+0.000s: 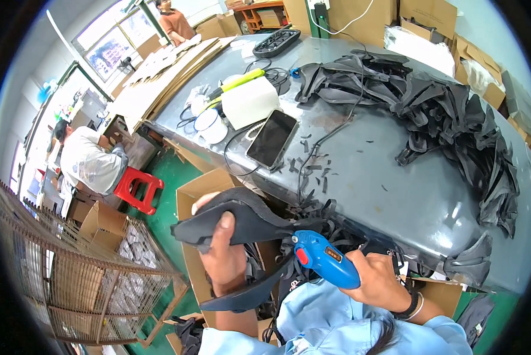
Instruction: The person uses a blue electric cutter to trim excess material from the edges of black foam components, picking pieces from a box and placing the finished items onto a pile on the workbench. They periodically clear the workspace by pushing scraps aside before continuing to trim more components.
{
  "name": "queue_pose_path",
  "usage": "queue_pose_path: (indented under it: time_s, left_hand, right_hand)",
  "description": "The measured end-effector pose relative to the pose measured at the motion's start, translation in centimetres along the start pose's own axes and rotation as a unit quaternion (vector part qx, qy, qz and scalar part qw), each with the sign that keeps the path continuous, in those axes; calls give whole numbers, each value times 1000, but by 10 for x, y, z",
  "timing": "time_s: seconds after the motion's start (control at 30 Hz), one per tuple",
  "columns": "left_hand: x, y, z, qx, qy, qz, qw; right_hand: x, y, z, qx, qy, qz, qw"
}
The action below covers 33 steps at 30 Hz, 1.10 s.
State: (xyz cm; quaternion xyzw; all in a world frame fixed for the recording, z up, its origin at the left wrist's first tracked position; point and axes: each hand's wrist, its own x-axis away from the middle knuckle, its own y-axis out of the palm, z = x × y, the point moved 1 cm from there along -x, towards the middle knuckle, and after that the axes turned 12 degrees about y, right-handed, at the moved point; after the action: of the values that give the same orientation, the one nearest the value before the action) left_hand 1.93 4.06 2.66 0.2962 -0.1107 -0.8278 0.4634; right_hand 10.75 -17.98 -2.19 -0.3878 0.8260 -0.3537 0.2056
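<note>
My left hand (223, 251) is closed round a curved black molded foam piece (241, 214), thumb on top, above an open cardboard box (189, 204). A second strip-like arm of the piece (247, 297) hangs in front of my forearm. My right hand (376, 283) grips a blue cordless electric cutter (327, 260) with a red button. The cutter's head is at the foam piece's narrow right end; whether the blades touch it cannot be made out. Black foam offcuts (321, 216) lie below, by the table edge.
The grey metal table (360, 177) bears a long heap of black foam pieces (431, 106), a phone (272, 139), a white cup (211, 126) and cables. To the left are a wire cage (94, 284) and a person seated on a red stool (140, 188). Another person (175, 25) stands farther back.
</note>
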Motion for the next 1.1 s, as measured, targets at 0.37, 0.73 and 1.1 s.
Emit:
queue_pose_path:
  time_s: [0.37, 0.73, 1.1]
  left_hand:
    - [34, 4, -22, -16, 76, 43, 996]
    - [51, 8, -30, 10, 39, 61, 997]
    - [39, -3, -12, -65, -27, -43, 997]
  right_hand:
    - [-1, 3, -4, -59, -7, 7, 998]
    - [-1, 5, -11, -92, 12, 1, 996]
    - [-1, -1, -19, 8, -46, 65, 997]
